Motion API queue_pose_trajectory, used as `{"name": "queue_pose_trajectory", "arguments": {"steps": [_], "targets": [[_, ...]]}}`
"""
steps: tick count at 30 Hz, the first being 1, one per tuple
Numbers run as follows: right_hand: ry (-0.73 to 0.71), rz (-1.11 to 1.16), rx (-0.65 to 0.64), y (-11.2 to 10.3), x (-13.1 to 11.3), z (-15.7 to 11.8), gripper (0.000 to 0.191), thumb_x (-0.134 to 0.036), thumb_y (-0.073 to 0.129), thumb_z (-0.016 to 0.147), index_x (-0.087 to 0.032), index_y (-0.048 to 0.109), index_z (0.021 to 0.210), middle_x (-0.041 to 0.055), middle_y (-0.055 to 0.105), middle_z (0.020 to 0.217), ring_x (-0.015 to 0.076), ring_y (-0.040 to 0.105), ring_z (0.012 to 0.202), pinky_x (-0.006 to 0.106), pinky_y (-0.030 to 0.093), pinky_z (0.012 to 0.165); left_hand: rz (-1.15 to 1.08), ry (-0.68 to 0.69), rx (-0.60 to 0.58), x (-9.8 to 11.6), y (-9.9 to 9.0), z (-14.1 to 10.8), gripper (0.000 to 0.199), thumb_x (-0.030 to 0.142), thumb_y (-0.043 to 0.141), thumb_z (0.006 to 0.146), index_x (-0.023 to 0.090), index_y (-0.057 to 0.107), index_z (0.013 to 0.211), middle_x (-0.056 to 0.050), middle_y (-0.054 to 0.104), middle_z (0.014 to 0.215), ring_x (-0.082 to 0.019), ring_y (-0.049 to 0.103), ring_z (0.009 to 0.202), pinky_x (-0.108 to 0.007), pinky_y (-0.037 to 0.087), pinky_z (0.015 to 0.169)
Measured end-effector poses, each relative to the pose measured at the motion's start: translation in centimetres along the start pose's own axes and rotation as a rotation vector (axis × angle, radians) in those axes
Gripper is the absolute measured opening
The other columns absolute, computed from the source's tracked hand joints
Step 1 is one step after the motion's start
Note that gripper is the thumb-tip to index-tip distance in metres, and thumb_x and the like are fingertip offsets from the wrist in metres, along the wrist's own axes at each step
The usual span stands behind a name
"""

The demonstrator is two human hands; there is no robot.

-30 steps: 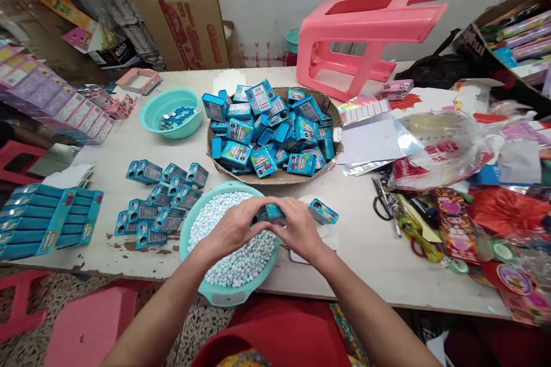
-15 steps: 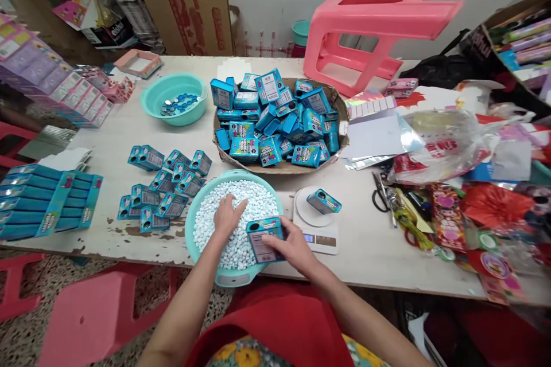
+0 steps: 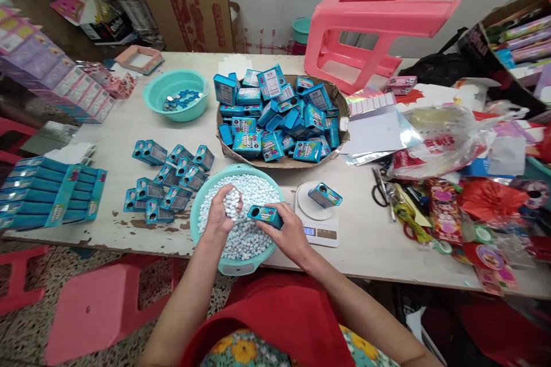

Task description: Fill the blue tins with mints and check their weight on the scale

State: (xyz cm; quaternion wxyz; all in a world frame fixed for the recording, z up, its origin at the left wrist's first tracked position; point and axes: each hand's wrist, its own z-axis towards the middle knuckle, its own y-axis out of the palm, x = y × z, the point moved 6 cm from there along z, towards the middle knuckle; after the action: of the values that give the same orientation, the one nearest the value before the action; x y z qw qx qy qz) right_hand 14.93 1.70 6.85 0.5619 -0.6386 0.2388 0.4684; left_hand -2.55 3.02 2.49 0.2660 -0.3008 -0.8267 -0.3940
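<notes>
My left hand (image 3: 220, 212) is cupped around a heap of small white candies (image 3: 233, 203), just above the basin. In my right hand (image 3: 289, 232) is a blue candy tin (image 3: 266, 215), its top with a dark round spot turned up towards me. Both hands are over the turquoise basin (image 3: 194, 223), which is full of the same white candies (image 3: 247, 246). To the right, another blue tin (image 3: 326, 195) rests on the round plate of a white kitchen scale (image 3: 317, 233). Several more blue tins (image 3: 177, 197) stand in a group left of the basin.
Behind the basin, a cut-down cardboard box (image 3: 275, 163) is piled with blue tins. A second turquoise bowl (image 3: 148, 97) holds small blue and silver discs. Display boxes (image 3: 55, 195) stand at left; scissors (image 3: 380, 189), bags and a pink stool (image 3: 327, 40) lie to the right.
My left hand has come up out of the candies with a handful. My right hand has tilted the tin so its top now faces up, closer to my left hand.
</notes>
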Motion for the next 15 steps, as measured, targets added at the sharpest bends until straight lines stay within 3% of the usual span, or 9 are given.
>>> {"name": "queue_pose_trajectory", "arguments": {"steps": [2, 5, 10, 15], "targets": [[-0.054, -0.074, -0.016, 0.8, -0.9, 0.5, 0.030, -0.029, 0.068, 0.076, -0.022, 0.059, 0.104, 0.0055, 0.062, 0.098, 0.0224, 0.057, 0.095, 0.032, 0.044, 0.082, -0.095, 0.058, -0.075, 1.4, 1.6, -1.3, 0.022, 0.032, 0.064, 0.065, 0.017, 0.049, 0.069, 0.001, 0.055, 0.061, -0.010, 0.050, 0.046, -0.020, 0.036, 0.042], [-0.120, -0.181, -0.049, 2.2, -2.1, 1.2, 0.032, -0.026, 0.069, 0.074, -0.022, 0.059, 0.104, 0.0053, 0.064, 0.097, 0.0244, 0.058, 0.095, 0.034, 0.043, 0.080, -0.142, 0.180, -0.087, 2.5, 2.7, -2.4, 0.020, 0.032, 0.063, 0.067, 0.015, 0.052, 0.070, -0.002, 0.059, 0.068, -0.014, 0.058, 0.057, -0.025, 0.045, 0.052], [-0.139, -0.217, -0.042, 2.8, -3.0, 2.1, 0.033, -0.027, 0.071, 0.072, -0.022, 0.059, 0.102, 0.0050, 0.065, 0.096, 0.0249, 0.059, 0.094, 0.035, 0.041, 0.078, -0.105, 0.351, 0.011, 3.4, 2.1, -2.7, 0.022, 0.032, 0.063, 0.071, 0.016, 0.050, 0.065, 0.002, 0.053, 0.062, -0.012, 0.056, 0.057, -0.025, 0.047, 0.058], [-0.140, -0.167, -0.060, 2.2, -3.1, 2.7, 0.032, -0.031, 0.072, 0.071, -0.023, 0.060, 0.100, 0.0049, 0.066, 0.095, 0.0247, 0.060, 0.094, 0.035, 0.041, 0.078, -0.054, 0.391, 0.088, 3.9, 1.8, -2.6, 0.024, 0.032, 0.066, 0.070, 0.017, 0.048, 0.068, 0.004, 0.051, 0.061, -0.010, 0.054, 0.053, -0.023, 0.045, 0.052]]}}
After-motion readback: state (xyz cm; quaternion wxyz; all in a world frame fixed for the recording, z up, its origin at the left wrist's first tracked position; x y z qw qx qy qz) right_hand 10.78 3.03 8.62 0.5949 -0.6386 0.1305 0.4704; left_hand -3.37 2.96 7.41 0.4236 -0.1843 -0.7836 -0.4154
